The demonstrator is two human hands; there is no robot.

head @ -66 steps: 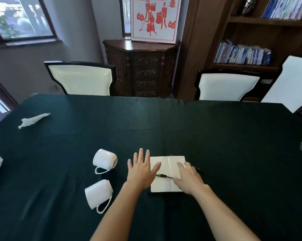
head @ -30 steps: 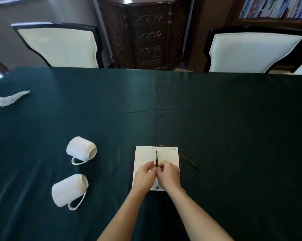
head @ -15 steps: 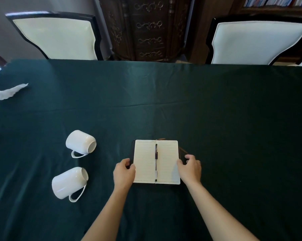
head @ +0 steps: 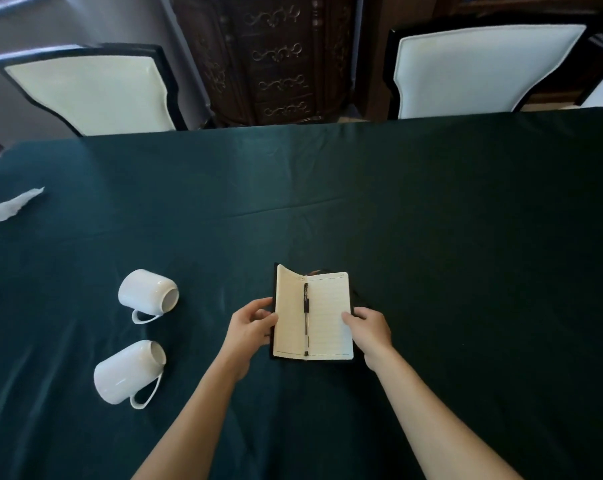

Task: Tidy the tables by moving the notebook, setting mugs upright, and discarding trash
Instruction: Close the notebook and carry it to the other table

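While the left hand (head: 250, 323) lifts the notebook's (head: 322, 317) left cover, the right hand (head: 369, 329) grips its right edge; pen (head: 306, 313) in gutter; two mugs (head: 147, 296) lie sideways.

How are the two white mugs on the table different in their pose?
The farther white ceramic mug points its opening to the right, handle toward the person. The nearer white ceramic mug points its opening up and to the right, away from the person, handle at its lower right. Both lie tipped over on the dark green tablecloth.
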